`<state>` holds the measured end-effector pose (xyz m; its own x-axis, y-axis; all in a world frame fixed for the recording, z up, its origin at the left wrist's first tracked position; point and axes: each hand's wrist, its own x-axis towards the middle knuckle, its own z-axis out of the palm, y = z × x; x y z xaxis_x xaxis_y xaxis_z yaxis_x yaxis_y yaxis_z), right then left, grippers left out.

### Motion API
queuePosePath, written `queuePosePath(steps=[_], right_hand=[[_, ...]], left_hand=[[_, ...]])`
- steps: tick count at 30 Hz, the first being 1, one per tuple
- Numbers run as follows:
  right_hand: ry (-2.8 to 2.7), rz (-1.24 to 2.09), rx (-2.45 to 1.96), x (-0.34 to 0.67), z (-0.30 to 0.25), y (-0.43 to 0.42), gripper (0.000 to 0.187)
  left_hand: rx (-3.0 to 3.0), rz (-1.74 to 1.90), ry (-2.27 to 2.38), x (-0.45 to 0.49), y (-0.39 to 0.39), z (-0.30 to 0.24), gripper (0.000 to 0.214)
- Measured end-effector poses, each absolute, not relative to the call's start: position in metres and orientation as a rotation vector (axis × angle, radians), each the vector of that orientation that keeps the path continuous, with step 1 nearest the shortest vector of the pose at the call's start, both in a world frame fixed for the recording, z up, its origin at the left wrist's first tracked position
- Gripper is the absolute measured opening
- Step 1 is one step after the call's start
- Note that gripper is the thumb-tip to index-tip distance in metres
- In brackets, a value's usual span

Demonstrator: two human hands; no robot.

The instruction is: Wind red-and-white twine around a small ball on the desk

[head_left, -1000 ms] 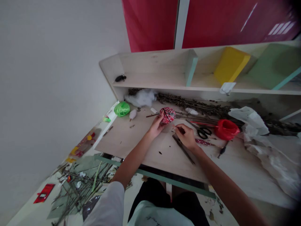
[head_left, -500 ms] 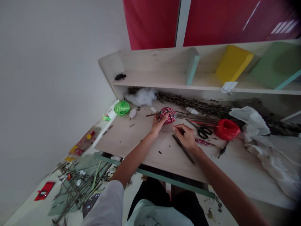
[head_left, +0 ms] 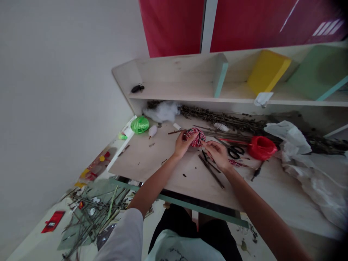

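My left hand (head_left: 182, 143) grips a red-and-white ball of twine (head_left: 196, 136) just above the wooden desk (head_left: 152, 159). Close beside it on the right, my right hand (head_left: 218, 154) has its fingers curled and pinched near the ball, seemingly on its loose strand. A few dark thin sticks (head_left: 210, 167) lie on the desk under my right hand.
Black scissors (head_left: 236, 151) and a red twine ball (head_left: 260, 148) lie to the right, a green twine ball (head_left: 140, 124) and white stuffing (head_left: 162, 111) to the left. Dry twigs (head_left: 225, 121) line the back under a shelf. White plastic (head_left: 301, 152) fills the right side. Sticks litter the floor (head_left: 89, 214).
My left hand has turned the twine ball and lowered it slightly toward my right hand, which has moved up to the ball. The sticks now lie free on the desk.
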<state>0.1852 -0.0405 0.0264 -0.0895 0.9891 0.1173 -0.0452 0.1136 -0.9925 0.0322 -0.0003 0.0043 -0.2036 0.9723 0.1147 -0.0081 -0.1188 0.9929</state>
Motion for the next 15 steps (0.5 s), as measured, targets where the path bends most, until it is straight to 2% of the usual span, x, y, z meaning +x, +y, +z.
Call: queuePosePath(steps=[15], right_hand=[[-1.243, 1.397, -1.018, 0.1867, 0.0208, -0.0394, 0.04]], left_hand=[[1.22, 1.411, 1.305, 0.0334, -0.0025, 0.0059, 0.045]])
